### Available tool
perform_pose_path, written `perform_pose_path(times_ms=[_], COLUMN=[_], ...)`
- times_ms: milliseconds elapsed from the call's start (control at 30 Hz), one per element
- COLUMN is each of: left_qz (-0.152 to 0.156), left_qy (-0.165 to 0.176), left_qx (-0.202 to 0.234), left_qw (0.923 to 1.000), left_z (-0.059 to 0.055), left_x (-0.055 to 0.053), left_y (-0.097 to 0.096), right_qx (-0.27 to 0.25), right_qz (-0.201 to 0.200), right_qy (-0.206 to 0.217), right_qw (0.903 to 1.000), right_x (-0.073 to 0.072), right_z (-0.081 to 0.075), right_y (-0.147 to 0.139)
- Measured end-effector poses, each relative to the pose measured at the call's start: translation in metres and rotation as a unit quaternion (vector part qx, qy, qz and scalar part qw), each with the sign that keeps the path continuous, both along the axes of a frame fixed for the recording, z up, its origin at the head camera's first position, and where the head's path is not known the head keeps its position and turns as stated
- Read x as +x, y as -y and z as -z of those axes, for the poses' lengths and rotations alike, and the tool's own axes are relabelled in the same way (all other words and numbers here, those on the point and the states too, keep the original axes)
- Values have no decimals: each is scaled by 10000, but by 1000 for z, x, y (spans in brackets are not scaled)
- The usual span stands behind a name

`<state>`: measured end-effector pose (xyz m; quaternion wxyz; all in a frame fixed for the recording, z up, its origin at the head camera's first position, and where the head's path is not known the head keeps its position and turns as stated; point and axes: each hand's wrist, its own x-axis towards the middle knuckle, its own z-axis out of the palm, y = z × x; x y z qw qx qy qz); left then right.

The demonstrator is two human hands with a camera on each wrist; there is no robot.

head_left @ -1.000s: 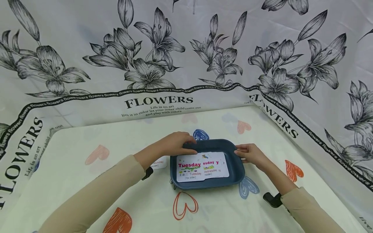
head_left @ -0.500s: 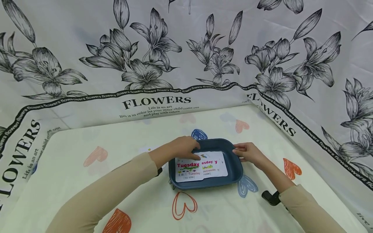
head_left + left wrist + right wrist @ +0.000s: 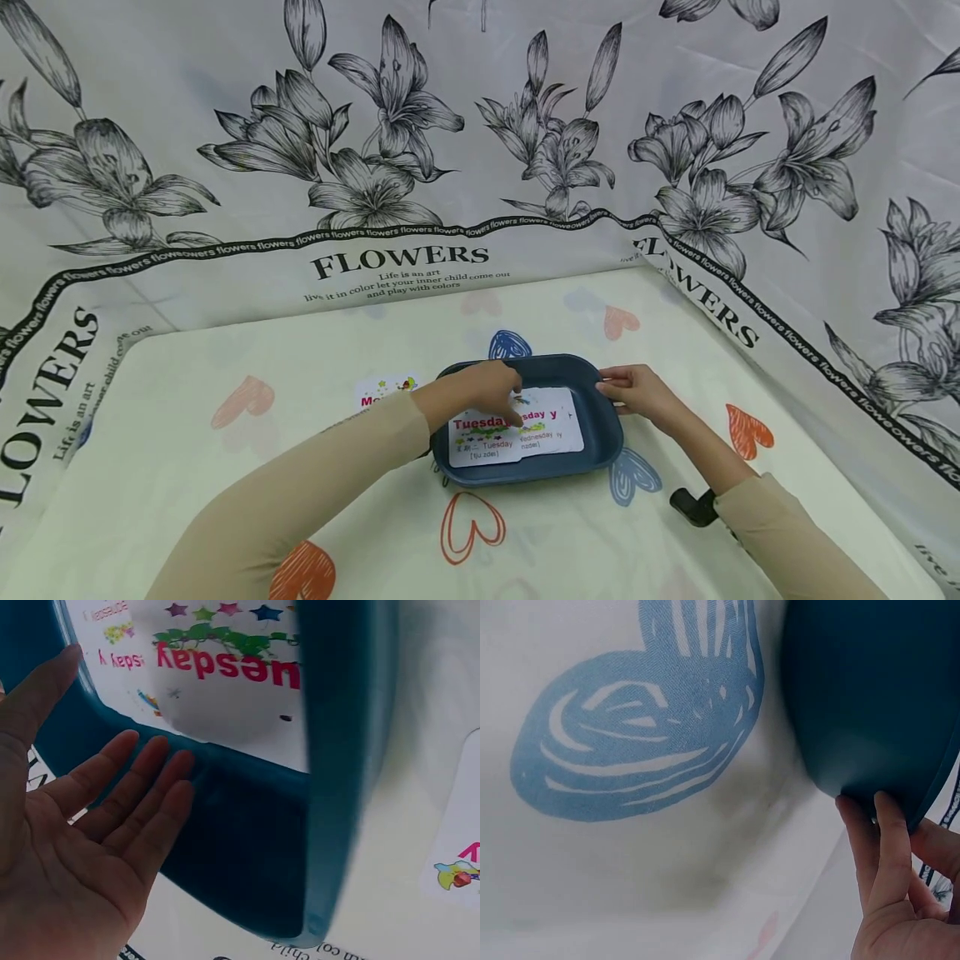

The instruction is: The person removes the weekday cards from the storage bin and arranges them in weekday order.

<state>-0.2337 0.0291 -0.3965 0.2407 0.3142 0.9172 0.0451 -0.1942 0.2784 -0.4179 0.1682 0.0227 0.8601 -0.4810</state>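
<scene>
On the white desk (image 3: 570,542) sits a dark blue tray (image 3: 602,454). The left grip (image 3: 486,390), fingers spread, is over it; the right grip (image 3: 641,392) pinches its right rim. Overlapping cards (image 3: 555,418), one reading Tuesday, lie inside; another card (image 3: 382,390) lies left of the tray.

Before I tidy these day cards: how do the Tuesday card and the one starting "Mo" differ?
The Tuesday card lies in the tray, while the Mo card lies outside it on the cloth. In the head view, the left hand covers part of the Tuesday card's upper area, while the left sleeve hides part of the Mo card. Both are white with pinkish-red lettering and colourful pictures.
</scene>
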Motion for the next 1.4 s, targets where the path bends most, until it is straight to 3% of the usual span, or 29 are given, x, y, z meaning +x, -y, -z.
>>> perform_pose_path(times_ms=[133, 433, 733, 1133, 1400], left_qz=[-61, 172, 295, 616, 582], left_qy=[-195, -549, -688, -1077, -891], left_qx=[-342, -1058, -1174, -1602, -1494], left_qw=[9992, 9927, 9903, 9793, 9830], left_z=[4, 10, 17, 18, 13], left_x=[2, 7, 11, 18, 16], left_y=[0, 2, 4, 0, 5], right_qx=[75, 91, 111, 55, -21], right_qz=[6, -15, 25, 106, -30], right_qy=[-41, -66, -59, -41, -61], right_qw=[10000, 9999, 9999, 9999, 10000], right_x=[0, -1, 0, 0, 1], right_z=[-2, -4, -5, -3, -2], right_y=[0, 1, 2, 0, 1])
